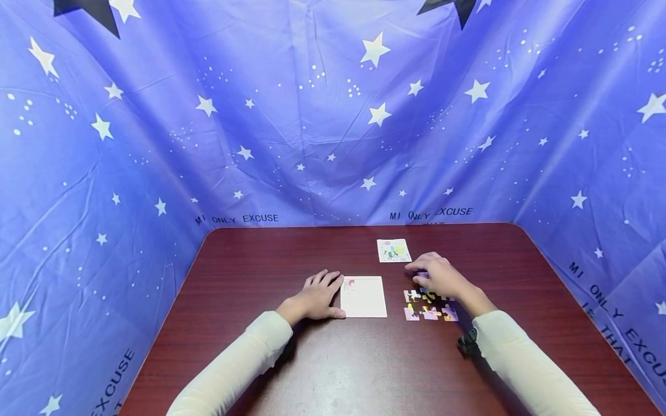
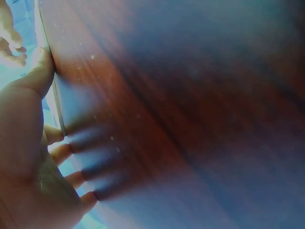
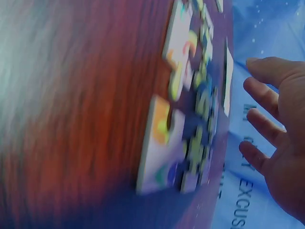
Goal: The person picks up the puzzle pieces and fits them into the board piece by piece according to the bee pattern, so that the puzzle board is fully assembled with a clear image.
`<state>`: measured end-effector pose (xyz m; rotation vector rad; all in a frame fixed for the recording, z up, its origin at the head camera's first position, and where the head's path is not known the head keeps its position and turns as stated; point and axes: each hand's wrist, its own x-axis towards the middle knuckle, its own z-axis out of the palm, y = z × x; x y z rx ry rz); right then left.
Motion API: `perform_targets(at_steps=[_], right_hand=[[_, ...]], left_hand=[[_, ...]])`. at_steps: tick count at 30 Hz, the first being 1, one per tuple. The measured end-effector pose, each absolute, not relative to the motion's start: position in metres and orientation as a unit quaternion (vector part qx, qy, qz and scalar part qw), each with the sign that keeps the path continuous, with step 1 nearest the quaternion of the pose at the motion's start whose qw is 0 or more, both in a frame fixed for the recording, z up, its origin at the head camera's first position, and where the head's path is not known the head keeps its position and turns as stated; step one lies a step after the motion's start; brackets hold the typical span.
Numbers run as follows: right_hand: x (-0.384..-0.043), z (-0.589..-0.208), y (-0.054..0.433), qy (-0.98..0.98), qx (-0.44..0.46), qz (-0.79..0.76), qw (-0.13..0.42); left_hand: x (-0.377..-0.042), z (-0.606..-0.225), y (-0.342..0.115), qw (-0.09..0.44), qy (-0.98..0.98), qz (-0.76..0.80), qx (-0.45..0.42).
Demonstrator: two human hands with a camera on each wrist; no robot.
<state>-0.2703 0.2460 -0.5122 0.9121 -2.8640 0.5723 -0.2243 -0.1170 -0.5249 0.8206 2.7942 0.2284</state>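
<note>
- Left hand [image 1: 319,297] lies with its fingers spread and straight, the fingertips and thumb touching the left edge of the board [image 1: 364,303]; nothing is enclosed in its grip.
- Right hand [image 1: 441,278] hangs over the far side of the pieces [image 1: 412,313], fingers loose and slightly bent, a gap between thumb and fingers; the right wrist view shows nothing held in them.
- The board, white and roughly square, lies flat on the table [image 1: 333,370] between the hands. In its far left corner is a patch [image 1: 350,284] with red print; whether that is a loose piece or part of the board, I cannot tell.
- The pieces lie to the right of the board, apart from it, in rough rows with narrow gaps. The near row has three, printed in lilac, white and yellow; the hand partly covers those farther back, so I cannot count them all.
- Beyond the board and the pieces lies a small card [image 1: 393,251] with a picture in yellow, green and black, just past the right fingertips.
- The table is dark red with a wood grain. Around its far side and both flanks hangs a blue curtain [image 1: 291,133] with white stars and black lettering.
- Pale sleeves [image 1: 236,364] reach to both wrists.
</note>
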Motion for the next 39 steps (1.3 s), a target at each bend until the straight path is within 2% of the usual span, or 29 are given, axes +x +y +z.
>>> perform_targets(at_steps=[14,39], right_hand=[[-0.271,-0.523,0.278,-0.950,0.277,0.143,0.023],[-0.277,-0.527,0.280,-0.956,0.252,0.149,-0.003]], left_hand=[[-0.224,-0.523,-0.117,0.112,0.951,0.073,0.278],[-0.224,-0.524,-0.117,0.110,0.952,0.078,0.277]])
